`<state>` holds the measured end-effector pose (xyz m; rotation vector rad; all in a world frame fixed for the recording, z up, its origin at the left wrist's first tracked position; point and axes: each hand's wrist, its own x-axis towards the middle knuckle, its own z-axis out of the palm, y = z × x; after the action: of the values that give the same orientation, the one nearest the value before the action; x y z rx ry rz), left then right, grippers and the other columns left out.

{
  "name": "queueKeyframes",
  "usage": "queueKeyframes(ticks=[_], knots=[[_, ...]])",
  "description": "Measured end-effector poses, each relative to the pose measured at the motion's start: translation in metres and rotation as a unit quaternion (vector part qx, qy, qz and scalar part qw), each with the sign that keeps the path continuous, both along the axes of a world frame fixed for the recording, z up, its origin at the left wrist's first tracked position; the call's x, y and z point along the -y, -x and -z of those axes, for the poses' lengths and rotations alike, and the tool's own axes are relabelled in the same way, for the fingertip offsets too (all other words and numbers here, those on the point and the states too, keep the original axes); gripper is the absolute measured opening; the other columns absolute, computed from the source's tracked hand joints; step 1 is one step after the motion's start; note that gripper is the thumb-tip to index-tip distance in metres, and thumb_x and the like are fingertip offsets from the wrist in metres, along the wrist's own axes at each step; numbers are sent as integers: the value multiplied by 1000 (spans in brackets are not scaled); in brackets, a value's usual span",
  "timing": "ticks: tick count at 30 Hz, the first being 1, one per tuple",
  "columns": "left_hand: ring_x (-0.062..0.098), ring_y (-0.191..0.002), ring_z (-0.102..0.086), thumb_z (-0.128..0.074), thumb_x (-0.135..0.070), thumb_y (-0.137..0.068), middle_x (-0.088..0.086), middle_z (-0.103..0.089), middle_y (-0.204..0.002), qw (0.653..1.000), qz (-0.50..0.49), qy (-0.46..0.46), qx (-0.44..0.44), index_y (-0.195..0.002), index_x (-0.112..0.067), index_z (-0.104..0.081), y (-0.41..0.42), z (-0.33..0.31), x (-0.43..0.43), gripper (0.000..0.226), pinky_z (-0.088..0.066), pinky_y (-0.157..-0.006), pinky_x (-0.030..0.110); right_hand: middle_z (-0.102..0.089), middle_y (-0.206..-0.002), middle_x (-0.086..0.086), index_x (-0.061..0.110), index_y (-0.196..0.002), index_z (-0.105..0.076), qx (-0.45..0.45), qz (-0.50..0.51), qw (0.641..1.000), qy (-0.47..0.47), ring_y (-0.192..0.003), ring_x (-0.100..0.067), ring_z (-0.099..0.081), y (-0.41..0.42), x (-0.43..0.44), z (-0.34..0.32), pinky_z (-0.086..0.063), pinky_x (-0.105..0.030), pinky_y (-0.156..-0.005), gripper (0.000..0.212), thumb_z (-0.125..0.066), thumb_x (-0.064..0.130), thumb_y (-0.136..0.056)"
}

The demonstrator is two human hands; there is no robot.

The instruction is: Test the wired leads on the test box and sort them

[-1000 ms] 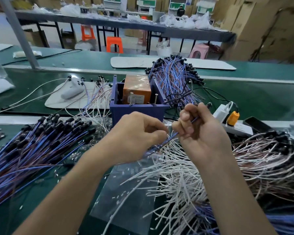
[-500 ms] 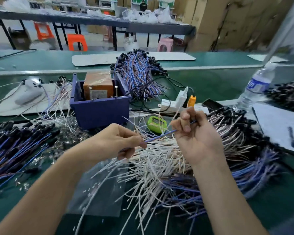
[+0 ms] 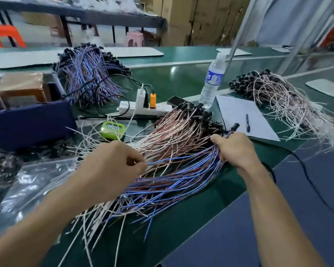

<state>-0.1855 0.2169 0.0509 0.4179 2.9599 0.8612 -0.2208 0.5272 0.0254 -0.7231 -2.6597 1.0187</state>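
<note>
if this lead is bound for the blue-and-brown pile (image 3: pixel 172 182), as it seems, lay it parallel to its fellows, plugs together, so nothing tangles. the right hand (image 3: pixel 234 151) is curled round the lead (image 3: pixel 181 157) just behind its black connector (image 3: pixel 234 126); the left hand (image 3: pixel 112 168) pinches the tail end. the lead stretches just above the pile at centre, long axis from 8 o'clock to 2 o'clock, connector pointing toward 1 o'clock, the test box (image 3: pixel 27 124) well apart at 9 o'clock.
</note>
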Motion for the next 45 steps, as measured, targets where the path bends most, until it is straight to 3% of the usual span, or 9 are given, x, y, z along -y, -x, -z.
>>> queueKeyframes(ticks=[5,8,12,19,27,34,38,42,45], knots=[[-1,-48,-55,-67,-44,-93,-21,-61,-53,999,-20,23,-42,-84,-43,-79,-5,29,-39,15,-34,-43,20,-65,-51,-6,5,-64,-71,63,-5,994,-86,-60,-27,-66,-7,-10,-2,-57,-35,-70,52,-59,50,-87],[-3,-49,-53,-64,-50,-94,-22,-63,-56,995,-16,64,-79,-92,-47,-78,-11,36,-46,15,-28,-42,18,-60,-59,-3,11,-56,-56,44,8,993,-109,-59,-28,-57,-14,-2,-1,-46,-34,-60,49,-60,49,-86],[12,-70,-64,-69,-54,-90,-17,-75,-82,989,-52,53,-124,-97,-49,-78,-12,34,-36,12,-40,-56,25,-44,-39,6,13,-47,-47,-5,-52,994,-91,-45,-22,-49,-20,35,5,-39,-30,-50,52,-62,42,-86],[3,-73,-69,-80,-41,-85,-22,-76,-77,982,-144,-100,-73,-90,-45,-80,-10,15,10,7,-61,-75,34,-51,-41,4,7,-54,-59,-64,-236,969,17,-40,-14,-45,-7,142,-6,-45,-30,-49,45,-65,40,-85],[-7,-68,-69,-77,-23,-84,-28,-71,-66,944,-264,-181,-80,-67,-50,-73,-19,7,98,32,-58,-69,22,-67,-59,-11,7,-67,-72,-58,-364,927,72,-59,-26,-64,8,275,-21,-54,-44,-60,33,-63,35,-83],[-16,-72,-67,-58,12,-78,-32,-70,-67,899,-404,-146,-86,-73,-45,-72,-52,18,210,60,-52,-69,2,-72,-62,-1,18,-68,-72,3,-534,835,134,-54,-12,-62,3,383,-12,-58,-42,-67,27,-64,24,-93],[-17,-66,-62,-70,-2,-85,-16,-78,-80,863,-489,-70,-102,-90,-32,-82,-75,24,266,33,-51,-75,5,-77,-96,4,23,-97,-78,32,-618,784,51,-87,-13,-72,1,432,-12,-60,-34,-84,34,-52,3,-96],[18,-83,-74,-75,-14,-88,-5,-81,-89,822,-544,-10,-168,-95,-30,-83,-83,40,286,19,-61,-87,34,-72,-123,-4,17,-122,-73,62,-664,741,-80,-111,-21,-68,3,465,-10,-54,-35,-99,41,-56,-5,-93],[27,-82,-75,-73,-17,-89,-2,-80,-87,804,-564,9,-190,-98,-33,-82,-81,57,285,20,-58,-78,35,-73,-120,-5,20,-119,-73,60,-671,733,-95,-106,-23,-68,1,477,-1,-57,-37,-94,42,-57,-6,-91]])
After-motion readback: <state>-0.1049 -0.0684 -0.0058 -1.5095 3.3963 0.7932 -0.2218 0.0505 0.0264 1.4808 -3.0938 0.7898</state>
